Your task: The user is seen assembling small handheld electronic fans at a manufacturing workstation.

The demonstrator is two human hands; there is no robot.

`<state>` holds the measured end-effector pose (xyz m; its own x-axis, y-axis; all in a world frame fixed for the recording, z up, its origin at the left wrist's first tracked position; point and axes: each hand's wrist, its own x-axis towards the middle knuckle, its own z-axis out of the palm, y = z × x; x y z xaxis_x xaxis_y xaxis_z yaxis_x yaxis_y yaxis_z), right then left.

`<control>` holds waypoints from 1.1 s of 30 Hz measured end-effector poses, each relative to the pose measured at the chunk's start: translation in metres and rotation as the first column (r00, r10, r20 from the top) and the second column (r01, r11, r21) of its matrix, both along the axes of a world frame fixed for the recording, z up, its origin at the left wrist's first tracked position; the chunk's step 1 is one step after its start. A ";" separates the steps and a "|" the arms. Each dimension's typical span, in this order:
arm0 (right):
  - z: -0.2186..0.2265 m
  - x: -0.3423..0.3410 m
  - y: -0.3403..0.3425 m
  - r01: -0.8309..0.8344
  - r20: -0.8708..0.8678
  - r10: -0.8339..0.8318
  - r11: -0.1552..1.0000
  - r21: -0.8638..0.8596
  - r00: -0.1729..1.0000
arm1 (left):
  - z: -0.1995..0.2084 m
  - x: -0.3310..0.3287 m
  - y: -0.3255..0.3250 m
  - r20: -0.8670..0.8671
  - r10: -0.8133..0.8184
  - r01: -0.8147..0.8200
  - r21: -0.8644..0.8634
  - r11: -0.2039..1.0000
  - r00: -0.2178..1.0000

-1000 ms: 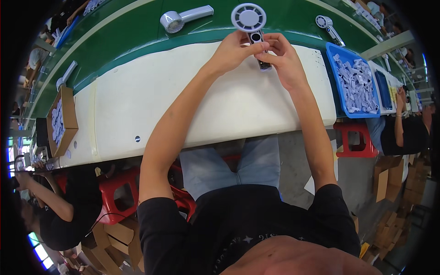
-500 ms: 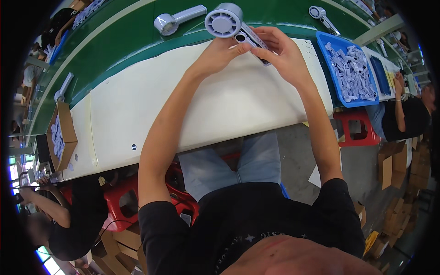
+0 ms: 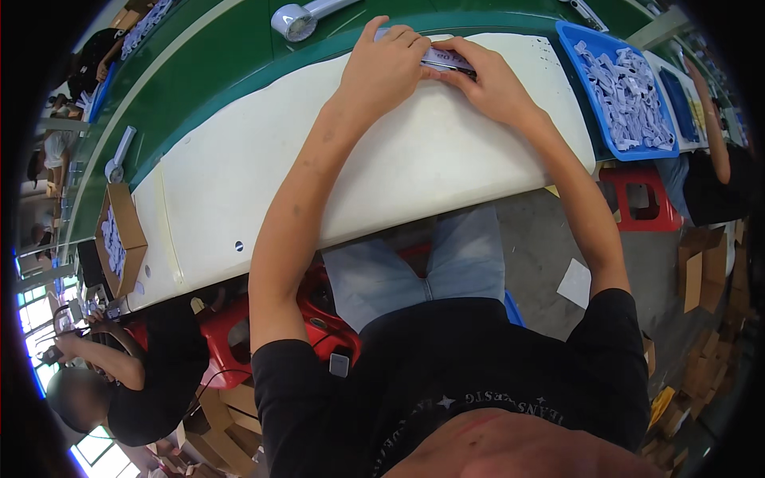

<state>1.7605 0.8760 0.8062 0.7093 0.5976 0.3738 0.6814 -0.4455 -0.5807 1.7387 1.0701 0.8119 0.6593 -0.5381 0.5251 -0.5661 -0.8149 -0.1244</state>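
Near the far edge of the white work surface (image 3: 382, 159), both hands hold a white handheld fan (image 3: 446, 58). My left hand (image 3: 388, 68) wraps over the fan's head end and hides most of it. Around the handle end closes my right hand (image 3: 492, 84), thumb and fingers pinching its sides. Only a short stretch of the pale handle, with print and a dark edge, shows between the hands. Beyond my left hand another handheld fan (image 3: 296, 24) lies on the green conveyor belt (image 3: 223, 64).
At the right stands a blue tray (image 3: 610, 131) heaped with small white plastic parts (image 3: 625, 92). A cardboard box (image 3: 134, 247) of similar parts is at the left end, with another fan (image 3: 119, 155) on the belt beyond. Red stools (image 3: 645, 199) and co-workers flank me.
The fan has turned over in my hands; its open, dark handle interior no longer shows. My left hand has moved from beneath the head to over it. The view has shifted slightly.
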 end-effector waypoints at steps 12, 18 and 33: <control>-0.013 0.013 -0.020 0.017 0.301 0.037 0.984 -0.175 0.953 | 0.008 0.013 -0.016 -0.056 -0.007 0.022 0.266 0.964 0.998; 0.003 0.009 -0.014 0.168 0.399 -0.009 0.915 -0.366 0.917 | 0.013 0.019 -0.025 0.106 0.005 -0.039 0.322 0.946 0.994; 0.012 0.105 -0.051 0.336 0.354 -0.268 0.930 -0.147 0.896 | 0.038 0.092 0.072 -0.075 0.289 -0.294 -0.401 0.868 0.955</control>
<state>1.8657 0.8246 0.8182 0.7282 0.4599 0.5082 0.6292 -0.7426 -0.2296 1.8307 1.1420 0.8499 0.7607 -0.0641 0.6460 -0.2947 -0.9207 0.2557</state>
